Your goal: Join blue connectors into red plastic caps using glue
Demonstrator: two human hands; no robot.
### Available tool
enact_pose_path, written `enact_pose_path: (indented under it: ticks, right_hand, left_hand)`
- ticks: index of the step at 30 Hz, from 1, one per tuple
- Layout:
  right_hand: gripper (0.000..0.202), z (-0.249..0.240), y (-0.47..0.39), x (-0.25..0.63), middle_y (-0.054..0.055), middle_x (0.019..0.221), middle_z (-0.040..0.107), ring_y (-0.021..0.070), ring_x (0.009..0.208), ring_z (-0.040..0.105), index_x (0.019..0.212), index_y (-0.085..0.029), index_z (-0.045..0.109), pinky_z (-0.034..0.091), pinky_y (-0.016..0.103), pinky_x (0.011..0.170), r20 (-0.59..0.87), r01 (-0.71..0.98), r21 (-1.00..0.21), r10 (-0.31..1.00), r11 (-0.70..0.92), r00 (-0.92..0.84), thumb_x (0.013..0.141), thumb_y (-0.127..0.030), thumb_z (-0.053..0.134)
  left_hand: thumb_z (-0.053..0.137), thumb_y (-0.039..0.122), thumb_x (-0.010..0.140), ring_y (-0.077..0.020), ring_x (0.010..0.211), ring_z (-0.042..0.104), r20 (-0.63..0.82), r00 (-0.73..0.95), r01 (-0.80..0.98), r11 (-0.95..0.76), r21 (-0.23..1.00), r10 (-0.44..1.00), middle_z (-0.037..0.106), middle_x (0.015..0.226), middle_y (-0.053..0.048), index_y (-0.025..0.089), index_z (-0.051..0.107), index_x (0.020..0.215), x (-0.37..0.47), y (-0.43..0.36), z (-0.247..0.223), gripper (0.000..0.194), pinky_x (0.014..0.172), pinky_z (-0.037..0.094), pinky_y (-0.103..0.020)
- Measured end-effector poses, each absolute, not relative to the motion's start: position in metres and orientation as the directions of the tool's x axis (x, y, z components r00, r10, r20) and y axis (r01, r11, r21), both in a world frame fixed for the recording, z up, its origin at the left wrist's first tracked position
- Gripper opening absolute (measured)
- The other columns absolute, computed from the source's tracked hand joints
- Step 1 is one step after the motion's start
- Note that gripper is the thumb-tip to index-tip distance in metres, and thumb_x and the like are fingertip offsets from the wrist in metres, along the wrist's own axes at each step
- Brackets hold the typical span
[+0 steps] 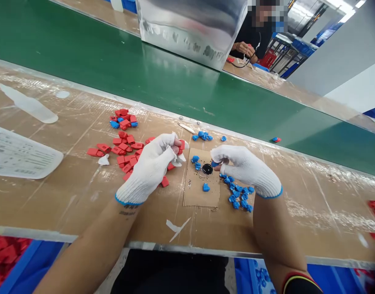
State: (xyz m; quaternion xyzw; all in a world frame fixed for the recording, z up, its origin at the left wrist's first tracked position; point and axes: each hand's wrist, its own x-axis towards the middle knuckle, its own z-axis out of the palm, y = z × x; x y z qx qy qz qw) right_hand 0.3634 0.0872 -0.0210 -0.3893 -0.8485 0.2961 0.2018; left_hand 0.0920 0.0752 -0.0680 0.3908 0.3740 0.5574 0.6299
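Observation:
My left hand, in a white glove with bare fingertips, pinches a red plastic piece above the table. Beneath and left of it spreads a pile of red plastic pieces. My right hand, gloved alike, has its fingers closed on a small blue plastic piece. That piece is beside a small round dish of black liquid on a cardboard sheet. A few blue pieces lie on the cardboard. More blue pieces are heaped below my right hand.
A green conveyor belt runs behind the table, carrying a joined red-and-blue piece. A shiny metal box stands across it. Another person sits beyond. Blue bins are below the front edge. Paper sheets lie left.

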Motion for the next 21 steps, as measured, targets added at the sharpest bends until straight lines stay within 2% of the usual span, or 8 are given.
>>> enact_pose_path:
  ticks: [3, 7, 11, 15, 21]
  right_hand:
    - [0.011, -0.025, 0.090, 0.359, -0.001, 0.084, 0.065, 0.0135, 0.075, 0.055, 0.086, -0.022, 0.058, 0.047, 0.029, 0.073, 0.034, 0.562, -0.642, 0.751, 0.522, -0.659, 0.081, -0.012, 0.056]
    - [0.013, -0.026, 0.089, 0.356, -0.001, 0.083, 0.064, 0.0137, 0.074, 0.053, 0.085, -0.022, 0.056, 0.045, 0.030, 0.073, 0.012, 0.579, -0.622, 0.746, 0.528, -0.666, 0.077, -0.011, 0.055]
    - [0.022, -0.030, 0.090, 0.358, -0.001, 0.086, 0.065, 0.0146, 0.076, 0.054, 0.091, -0.022, 0.061, 0.044, 0.030, 0.071, 0.001, 0.615, -0.590, 0.762, 0.523, -0.647, 0.075, -0.008, 0.054]
    - [0.023, -0.035, 0.091, 0.362, 0.000, 0.091, 0.069, 0.0145, 0.076, 0.056, 0.098, -0.021, 0.068, 0.045, 0.029, 0.070, -0.011, 0.620, -0.574, 0.752, 0.535, -0.659, 0.082, -0.009, 0.058]
    - [0.029, -0.036, 0.092, 0.364, 0.002, 0.097, 0.073, 0.0175, 0.085, 0.066, 0.102, -0.022, 0.069, 0.051, 0.033, 0.080, -0.012, 0.603, -0.584, 0.737, 0.543, -0.675, 0.080, -0.009, 0.057]
  left_hand:
    - [0.078, 0.021, 0.081, -0.0093, 0.065, 0.066, -0.031, 0.083, -0.434, 0.064, 0.898, 0.996, 0.070, 0.089, 0.003, 0.023, 0.059, 0.096, 0.091, 0.077, -0.064, 0.024, 0.062, 0.058, -0.023]
    - [0.077, 0.019, 0.080, -0.0104, 0.064, 0.068, -0.026, 0.083, -0.446, 0.060, 0.893, 0.996, 0.073, 0.088, 0.002, 0.024, 0.052, 0.099, 0.091, 0.077, -0.061, 0.032, 0.061, 0.058, -0.024]
    - [0.075, 0.017, 0.082, -0.0114, 0.065, 0.067, -0.047, 0.081, -0.453, 0.079, 0.888, 0.996, 0.069, 0.083, 0.003, 0.024, 0.052, 0.099, 0.091, 0.078, -0.060, 0.029, 0.062, 0.056, -0.025]
    - [0.076, 0.017, 0.082, -0.0127, 0.067, 0.067, -0.052, 0.062, -0.462, 0.075, 0.884, 0.997, 0.065, 0.079, 0.003, 0.024, 0.052, 0.096, 0.090, 0.077, -0.057, 0.029, 0.064, 0.054, -0.025]
    - [0.074, 0.015, 0.082, -0.0153, 0.071, 0.073, -0.045, 0.044, -0.473, 0.061, 0.879, 0.998, 0.063, 0.076, 0.004, 0.023, 0.053, 0.096, 0.091, 0.077, -0.059, 0.027, 0.061, 0.054, -0.024]
